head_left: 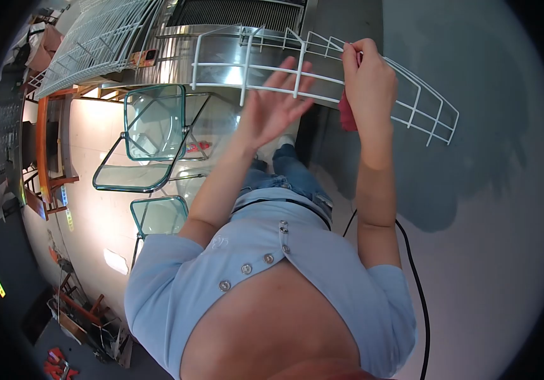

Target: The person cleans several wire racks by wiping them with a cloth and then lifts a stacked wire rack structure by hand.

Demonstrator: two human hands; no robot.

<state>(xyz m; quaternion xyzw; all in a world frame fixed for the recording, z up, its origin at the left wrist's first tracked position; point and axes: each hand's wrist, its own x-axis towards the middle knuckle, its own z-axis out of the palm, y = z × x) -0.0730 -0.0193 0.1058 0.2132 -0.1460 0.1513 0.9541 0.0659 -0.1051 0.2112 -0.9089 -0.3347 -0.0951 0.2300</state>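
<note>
A long, curved white wire rack (265,66) with upright bars spans the space in front of me, tilted down to the right. My right hand (371,79) is closed round its middle, with a dark red cloth (348,113) bunched in the grip and hanging below the fingers. My left hand (275,104) is open with fingers spread, overlapping the rack's left half. Whether those fingers touch the wires, I cannot tell.
More white wire racks (98,47) are piled at the upper left, beside a steel unit (221,38) with a dark grille. Clear green folding chairs (155,123) stand on the left. A black cable (416,278) runs down at my right.
</note>
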